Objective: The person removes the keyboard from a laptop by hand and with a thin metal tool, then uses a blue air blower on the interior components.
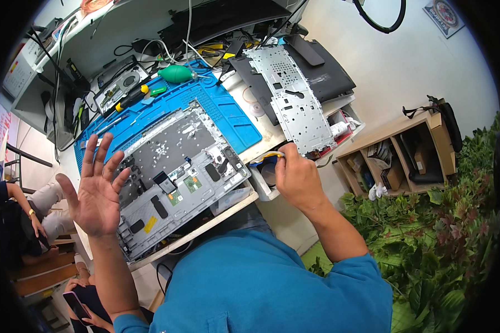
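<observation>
My left hand (pixel 97 194) is raised with its palm up and fingers spread, holding nothing. It hovers over the left edge of an opened laptop casing (pixel 160 205), a grey shell with screw holes, small green boards and a yellow sticker. To the right of the casing, my right hand (pixel 299 176) is closed at the open drawer (pixel 273 194) beside the table edge. Its fingers pinch a slim curved yellow and dark blue item (pixel 268 157), perhaps a tool handle; most of it is hidden.
A blue repair mat (pixel 230 114) lies under the casing, with a green air blower (pixel 175 74) and screwdriver (pixel 132 99) on it. A perforated metal plate (pixel 294 102) leans at the right over a black panel (pixel 333 72). Two people sit at the lower left; a wooden shelf (pixel 400 155) stands right.
</observation>
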Motion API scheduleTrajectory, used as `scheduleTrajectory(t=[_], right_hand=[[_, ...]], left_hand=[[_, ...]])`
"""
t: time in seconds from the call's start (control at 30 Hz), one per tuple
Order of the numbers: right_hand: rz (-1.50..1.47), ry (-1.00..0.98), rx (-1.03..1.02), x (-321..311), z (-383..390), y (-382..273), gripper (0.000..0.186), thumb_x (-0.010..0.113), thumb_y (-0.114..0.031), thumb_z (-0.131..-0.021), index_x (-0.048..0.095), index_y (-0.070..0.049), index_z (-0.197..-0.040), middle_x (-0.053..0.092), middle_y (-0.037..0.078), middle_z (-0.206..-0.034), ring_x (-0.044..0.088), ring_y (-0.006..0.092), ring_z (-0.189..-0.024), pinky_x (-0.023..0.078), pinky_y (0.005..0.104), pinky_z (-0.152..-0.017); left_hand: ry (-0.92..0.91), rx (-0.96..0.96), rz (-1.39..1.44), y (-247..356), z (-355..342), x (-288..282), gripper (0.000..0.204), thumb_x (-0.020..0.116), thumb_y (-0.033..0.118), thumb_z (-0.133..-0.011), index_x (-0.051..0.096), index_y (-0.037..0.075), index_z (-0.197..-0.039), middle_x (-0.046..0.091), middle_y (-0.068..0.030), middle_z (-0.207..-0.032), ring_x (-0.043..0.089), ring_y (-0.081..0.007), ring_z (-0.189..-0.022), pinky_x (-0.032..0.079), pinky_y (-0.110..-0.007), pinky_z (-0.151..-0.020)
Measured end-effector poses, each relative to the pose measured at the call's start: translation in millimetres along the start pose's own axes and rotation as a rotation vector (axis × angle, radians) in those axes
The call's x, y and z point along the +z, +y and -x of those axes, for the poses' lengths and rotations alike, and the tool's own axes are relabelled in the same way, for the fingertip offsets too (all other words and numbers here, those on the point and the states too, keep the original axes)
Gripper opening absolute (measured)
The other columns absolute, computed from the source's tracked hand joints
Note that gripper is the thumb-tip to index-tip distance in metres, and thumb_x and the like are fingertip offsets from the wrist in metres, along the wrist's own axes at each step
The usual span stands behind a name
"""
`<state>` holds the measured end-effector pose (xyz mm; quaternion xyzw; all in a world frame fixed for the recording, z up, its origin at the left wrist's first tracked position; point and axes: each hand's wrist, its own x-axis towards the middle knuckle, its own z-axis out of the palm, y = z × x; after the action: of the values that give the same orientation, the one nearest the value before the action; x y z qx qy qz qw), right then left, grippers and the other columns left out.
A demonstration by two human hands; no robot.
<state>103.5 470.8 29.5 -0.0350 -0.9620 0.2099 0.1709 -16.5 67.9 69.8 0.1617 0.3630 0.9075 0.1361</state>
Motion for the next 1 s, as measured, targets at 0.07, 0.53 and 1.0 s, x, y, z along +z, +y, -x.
scheduleTrajectory(t=[0.07,0.53,1.0], right_hand=[[-0.048,0.040,0.023,-1,2,2,0.016,0.059,-0.005,-0.100,0.053,0.000,-0.114,0.069,0.024,-0.077,0.070,0.0467,-0.069,0.056,0.0558,-0.064],[-0.151,0.319,0.099,-42,-3,-16,0.015,0.062,-0.010,-0.107,0.059,-0.002,-0.120,0.072,0.023,-0.081,0.074,0.0438,-0.071,0.055,0.0483,-0.060],[-0.637,0.230,-0.275,-66,-17,-76,0.051,0.065,-0.039,-0.109,0.057,0.003,-0.136,0.074,0.019,-0.107,0.075,0.0261,-0.089,0.059,0.0369,-0.078]], left_hand=[[0.011,-0.011,-0.017,-4,-1,3,0.102,0.037,0.076,-0.106,0.020,-0.002,-0.169,0.029,-0.0269,-0.172,0.054,-0.0388,-0.143,0.055,-0.051,-0.112],[-0.070,-0.161,0.085,-42,-13,36,0.104,0.033,0.079,-0.105,0.023,-0.002,-0.168,0.034,-0.0293,-0.168,0.058,-0.0421,-0.138,0.054,-0.051,-0.112],[-0.029,-0.570,0.077,-128,-44,149,0.105,0.034,0.088,-0.099,0.039,0.005,-0.164,0.053,-0.0169,-0.152,0.053,-0.0301,-0.141,0.044,-0.045,-0.116]])
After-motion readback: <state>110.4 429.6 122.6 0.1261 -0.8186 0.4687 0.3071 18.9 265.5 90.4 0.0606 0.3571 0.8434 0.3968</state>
